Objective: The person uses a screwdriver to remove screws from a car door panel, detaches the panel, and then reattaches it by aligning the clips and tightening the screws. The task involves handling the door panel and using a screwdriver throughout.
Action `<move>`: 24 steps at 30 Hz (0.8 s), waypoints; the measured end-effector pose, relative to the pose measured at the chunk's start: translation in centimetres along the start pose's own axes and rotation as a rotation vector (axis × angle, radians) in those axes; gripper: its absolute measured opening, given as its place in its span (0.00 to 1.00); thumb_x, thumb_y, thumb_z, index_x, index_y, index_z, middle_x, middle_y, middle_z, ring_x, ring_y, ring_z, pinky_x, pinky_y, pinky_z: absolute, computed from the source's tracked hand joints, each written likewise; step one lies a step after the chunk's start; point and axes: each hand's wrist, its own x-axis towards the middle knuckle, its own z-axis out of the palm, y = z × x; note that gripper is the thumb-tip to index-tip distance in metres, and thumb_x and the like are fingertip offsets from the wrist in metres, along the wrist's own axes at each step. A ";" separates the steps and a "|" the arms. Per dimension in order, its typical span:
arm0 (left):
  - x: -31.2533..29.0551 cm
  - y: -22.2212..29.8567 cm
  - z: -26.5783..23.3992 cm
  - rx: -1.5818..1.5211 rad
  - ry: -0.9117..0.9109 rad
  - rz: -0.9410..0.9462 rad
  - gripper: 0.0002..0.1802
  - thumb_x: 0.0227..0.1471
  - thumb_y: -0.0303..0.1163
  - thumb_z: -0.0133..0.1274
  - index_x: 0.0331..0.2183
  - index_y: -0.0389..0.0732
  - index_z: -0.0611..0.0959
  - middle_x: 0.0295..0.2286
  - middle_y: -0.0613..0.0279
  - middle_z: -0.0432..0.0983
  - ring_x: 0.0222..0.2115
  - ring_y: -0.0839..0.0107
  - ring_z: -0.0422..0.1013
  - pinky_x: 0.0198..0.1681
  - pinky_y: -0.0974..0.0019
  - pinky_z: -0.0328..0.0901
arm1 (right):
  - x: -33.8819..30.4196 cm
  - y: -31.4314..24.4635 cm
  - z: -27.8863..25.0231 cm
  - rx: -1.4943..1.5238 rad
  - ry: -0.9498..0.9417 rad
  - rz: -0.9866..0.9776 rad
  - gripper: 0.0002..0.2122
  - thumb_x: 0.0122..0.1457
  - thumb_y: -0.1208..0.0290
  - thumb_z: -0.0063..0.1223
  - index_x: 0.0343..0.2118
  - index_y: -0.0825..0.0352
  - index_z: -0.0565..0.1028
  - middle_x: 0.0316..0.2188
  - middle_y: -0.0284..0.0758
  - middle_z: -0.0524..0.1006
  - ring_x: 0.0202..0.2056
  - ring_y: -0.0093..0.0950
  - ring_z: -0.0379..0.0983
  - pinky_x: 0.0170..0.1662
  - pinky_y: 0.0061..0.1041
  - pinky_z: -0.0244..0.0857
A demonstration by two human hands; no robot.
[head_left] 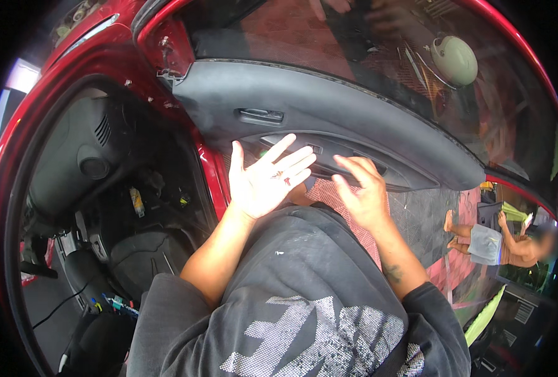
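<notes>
Small reddish pieces (287,181) sit on the left hand (254,191), near the palm's finger-side edge where the fingers start; too small from here to tell what they are. Probably carried there because a level palm works as a tray: loose bits stay together, in sight, and can't drop down the gap by the red door sill (214,188). Palm faces up, likely for the same reason. Both hands are in front of the dark door panel (329,103), below its inner handle (261,116); door's swung out, which I'd say gives the person room to work beside the panel. Hands: left is spread nearly flat, thumb well out, fingers straight with gaps between, nothing gripped, pieces just resting on skin. Right hand (365,195) is just beside it, clear of the pieces, thumb and fingers parted and loosely bent, pinching nothing I can see. It overlaps the panel's lower edge from here; can't tell about contact, looks like none. Hands aren't touching each other.
</notes>
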 end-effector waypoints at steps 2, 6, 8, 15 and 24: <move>-0.2 0.1 -0.1 0.019 -0.061 -0.005 0.62 0.58 0.79 0.32 0.73 0.39 0.48 0.69 0.26 0.45 0.71 0.36 0.44 0.73 0.39 0.43 | 1.1 -2.8 1.1 0.007 0.024 -0.138 0.16 0.52 0.74 0.69 0.47 0.63 0.84 0.35 0.36 0.79 0.38 0.35 0.74 0.44 0.34 0.71; -0.4 -0.1 0.3 -0.029 -0.096 -0.012 0.60 0.58 0.79 0.33 0.73 0.42 0.49 0.68 0.27 0.49 0.71 0.36 0.45 0.73 0.39 0.44 | 0.9 -5.9 2.4 -0.087 0.055 -0.269 0.13 0.45 0.69 0.76 0.34 0.59 0.84 0.29 0.30 0.73 0.33 0.33 0.69 0.38 0.33 0.67; -0.7 -0.3 1.0 -0.027 -0.082 -0.001 0.61 0.58 0.80 0.28 0.73 0.41 0.50 0.68 0.26 0.48 0.71 0.35 0.45 0.72 0.40 0.45 | 0.6 -6.1 3.4 -0.114 0.043 -0.299 0.13 0.44 0.69 0.76 0.33 0.59 0.84 0.30 0.29 0.74 0.34 0.33 0.70 0.40 0.33 0.67; -1.2 -0.5 1.5 0.018 -0.097 0.050 0.59 0.59 0.79 0.30 0.73 0.40 0.52 0.68 0.29 0.51 0.72 0.38 0.42 0.73 0.39 0.44 | 0.6 -6.2 5.3 -0.098 0.058 -0.257 0.10 0.47 0.71 0.74 0.34 0.62 0.84 0.32 0.30 0.78 0.36 0.34 0.72 0.41 0.34 0.69; -0.9 -1.1 2.3 0.029 -0.042 0.073 0.58 0.60 0.78 0.29 0.71 0.38 0.57 0.67 0.30 0.53 0.72 0.38 0.44 0.74 0.40 0.41 | -0.1 -5.3 5.4 -0.002 0.065 -0.167 0.08 0.51 0.74 0.71 0.35 0.63 0.85 0.33 0.31 0.79 0.37 0.34 0.72 0.42 0.32 0.70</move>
